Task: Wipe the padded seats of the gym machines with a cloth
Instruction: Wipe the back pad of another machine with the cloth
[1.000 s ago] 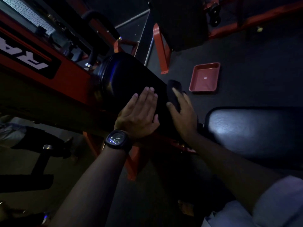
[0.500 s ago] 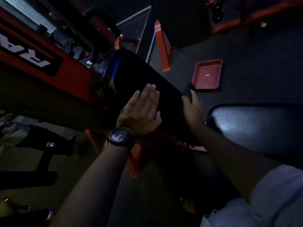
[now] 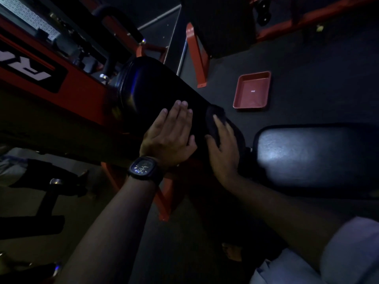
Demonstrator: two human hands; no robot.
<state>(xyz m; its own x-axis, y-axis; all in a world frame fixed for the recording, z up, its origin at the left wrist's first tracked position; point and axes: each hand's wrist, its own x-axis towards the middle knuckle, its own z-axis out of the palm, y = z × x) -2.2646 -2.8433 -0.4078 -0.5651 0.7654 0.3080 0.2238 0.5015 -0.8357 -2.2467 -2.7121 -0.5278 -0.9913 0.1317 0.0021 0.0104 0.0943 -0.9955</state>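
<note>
Much of the scene is lost in dim light. The dark cloth [image 3: 213, 123] is hardly told apart from the black roller pad [image 3: 162, 89] on which it lies, and its edges cannot be traced. The right hand [image 3: 224, 150] is laid over it, the cloth being held between thumb and fingers and pressed to the pad's lower right end. The left hand [image 3: 170, 134] (a dark watch [image 3: 143, 168] is worn on its wrist) is spread flat on the pad, fingers straight and close together, nothing being held. Both arms are cut off by the lower edge.

White letters [image 3: 30, 71] on a black panel of the red frame [image 3: 82, 95] are seen upside down and cut off at the left; only an "R" is made out. A small mark inside the red tray [image 3: 264, 87] on the floor is too small to be read.

The pad's long axis is run from upper left, by the frame, down to lower right, where it is pointed at a flat seat pad [image 3: 317, 154], lit by a pale glare
</note>
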